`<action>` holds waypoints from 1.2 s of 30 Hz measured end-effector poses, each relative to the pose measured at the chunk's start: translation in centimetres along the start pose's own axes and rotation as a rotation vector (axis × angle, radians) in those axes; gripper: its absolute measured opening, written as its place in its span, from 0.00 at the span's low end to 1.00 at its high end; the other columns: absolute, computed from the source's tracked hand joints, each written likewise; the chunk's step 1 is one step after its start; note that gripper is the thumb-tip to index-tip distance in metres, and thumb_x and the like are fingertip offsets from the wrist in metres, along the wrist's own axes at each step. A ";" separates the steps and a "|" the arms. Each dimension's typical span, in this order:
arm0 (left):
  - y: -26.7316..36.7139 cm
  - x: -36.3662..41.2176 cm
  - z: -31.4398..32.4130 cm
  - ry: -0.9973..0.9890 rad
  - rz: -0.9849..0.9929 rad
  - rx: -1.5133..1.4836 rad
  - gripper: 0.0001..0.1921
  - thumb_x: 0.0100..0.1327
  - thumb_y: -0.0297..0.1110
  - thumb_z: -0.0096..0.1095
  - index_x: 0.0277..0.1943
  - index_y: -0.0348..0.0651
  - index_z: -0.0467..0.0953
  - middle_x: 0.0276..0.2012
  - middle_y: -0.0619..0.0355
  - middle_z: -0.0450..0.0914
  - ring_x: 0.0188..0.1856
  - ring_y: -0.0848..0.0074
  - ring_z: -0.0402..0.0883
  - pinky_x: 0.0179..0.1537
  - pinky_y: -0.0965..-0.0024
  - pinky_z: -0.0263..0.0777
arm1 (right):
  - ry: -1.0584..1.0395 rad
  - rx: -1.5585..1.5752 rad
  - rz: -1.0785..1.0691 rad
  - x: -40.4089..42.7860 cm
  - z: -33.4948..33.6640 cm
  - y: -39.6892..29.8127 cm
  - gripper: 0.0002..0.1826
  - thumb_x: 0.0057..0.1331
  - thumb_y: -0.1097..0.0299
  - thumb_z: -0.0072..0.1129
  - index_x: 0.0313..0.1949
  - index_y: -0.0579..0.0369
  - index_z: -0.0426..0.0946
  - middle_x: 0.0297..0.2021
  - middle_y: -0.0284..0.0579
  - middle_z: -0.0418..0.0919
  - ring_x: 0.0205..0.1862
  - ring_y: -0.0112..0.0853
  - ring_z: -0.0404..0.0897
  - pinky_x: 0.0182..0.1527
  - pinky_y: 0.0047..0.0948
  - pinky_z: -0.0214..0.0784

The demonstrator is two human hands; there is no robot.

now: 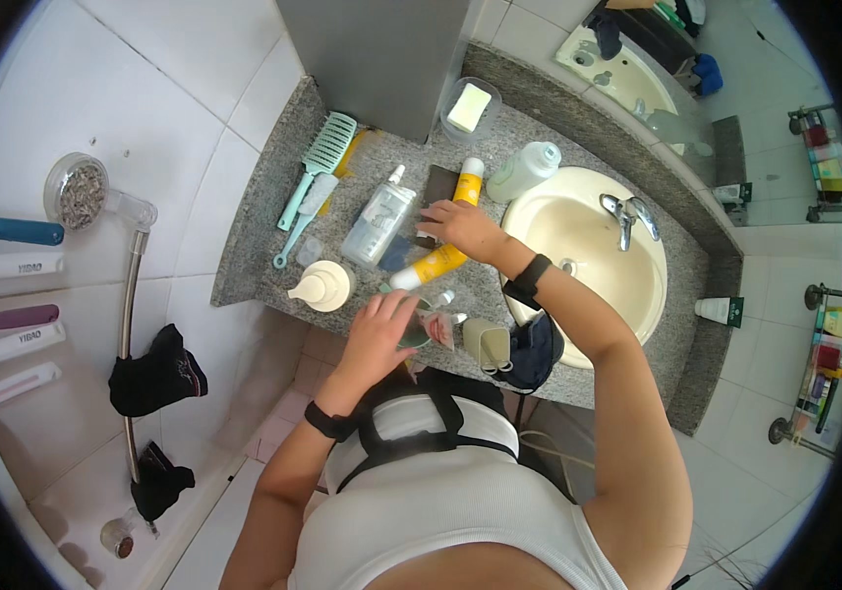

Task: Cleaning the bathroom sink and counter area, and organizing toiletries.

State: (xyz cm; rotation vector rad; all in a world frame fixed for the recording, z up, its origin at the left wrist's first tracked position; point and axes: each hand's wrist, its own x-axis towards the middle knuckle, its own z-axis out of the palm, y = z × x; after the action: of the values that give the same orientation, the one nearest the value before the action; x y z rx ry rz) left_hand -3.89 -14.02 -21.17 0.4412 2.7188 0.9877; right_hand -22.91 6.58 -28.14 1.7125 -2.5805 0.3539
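Note:
My left hand [379, 333] curls around the side of a green cup [415, 335] near the counter's front edge. Small tubes [438, 328] stick up out of this cup. Over the middle of the counter, my right hand [469, 230] spreads across a dark brown flat item [441, 184], its fingertips near that item's lower end. A yellow bottle with a white cap [469, 181] shows beyond the right hand, and another yellow bottle [432, 267] lies below it. Whether the right fingers grip anything is hidden. A clear pump-type bottle [380, 221] is left of the right hand.
The cream washbasin [657, 324] with a chrome faucet [623, 217] is at right. Around the granite counter are a cream pump bottle [325, 286], mint hairbrush [325, 151], soap dish [486, 133], pale green bottle [522, 173], beige holder [486, 343] and dark pouch [535, 352].

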 end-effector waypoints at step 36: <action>10.2 -3.4 -3.4 0.291 0.462 0.384 0.16 0.57 0.23 0.62 0.49 0.46 0.77 0.42 0.51 0.69 0.46 0.57 0.73 0.45 0.56 0.70 | 0.263 0.945 0.586 -15.1 -19.1 -24.2 0.38 0.61 0.57 0.70 0.66 0.54 0.63 0.46 0.54 0.80 0.42 0.44 0.81 0.45 0.37 0.74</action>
State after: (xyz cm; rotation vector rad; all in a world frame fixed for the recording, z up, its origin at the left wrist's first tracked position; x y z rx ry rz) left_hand 0.38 -9.74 -11.61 1.1134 3.1585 0.6501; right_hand 3.12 15.15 -7.49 0.7876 -2.8022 1.8913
